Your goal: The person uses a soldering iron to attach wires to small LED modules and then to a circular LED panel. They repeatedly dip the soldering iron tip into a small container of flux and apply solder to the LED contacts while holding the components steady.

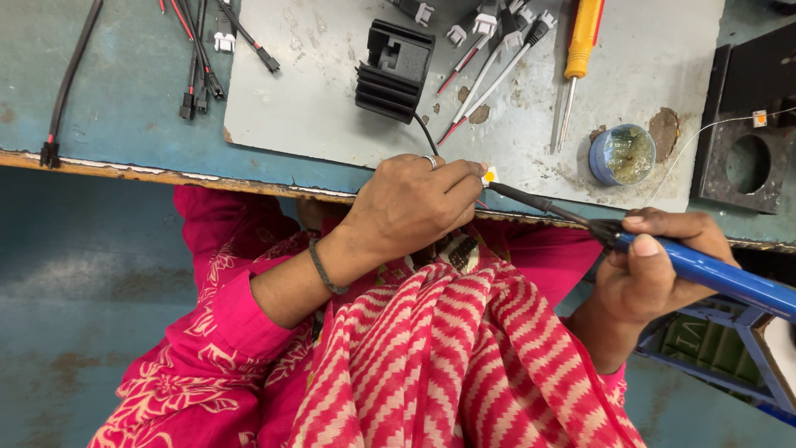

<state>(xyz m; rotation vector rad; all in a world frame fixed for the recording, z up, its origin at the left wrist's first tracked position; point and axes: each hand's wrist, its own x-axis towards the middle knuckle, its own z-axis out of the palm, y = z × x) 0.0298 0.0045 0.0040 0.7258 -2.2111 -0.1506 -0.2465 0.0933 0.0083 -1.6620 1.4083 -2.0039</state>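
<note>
i see a small round blue tin (pixel 622 154) of glossy yellowish flux at two o'clock. my left hand (pixel 412 205) pinches a tiny white connector (pixel 490 175) at the bench edge. my right hand (pixel 651 267) grips the blue-handled soldering iron (pixel 663 253), its long axis pointing toward ten o'clock, tip touching the connector.

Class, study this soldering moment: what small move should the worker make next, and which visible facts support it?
Probably hold the soldering iron tip steady on the small white part. The left hand pinches that part at the bench edge, the right hand grips the blue handle, and the tip already meets the part.
</note>
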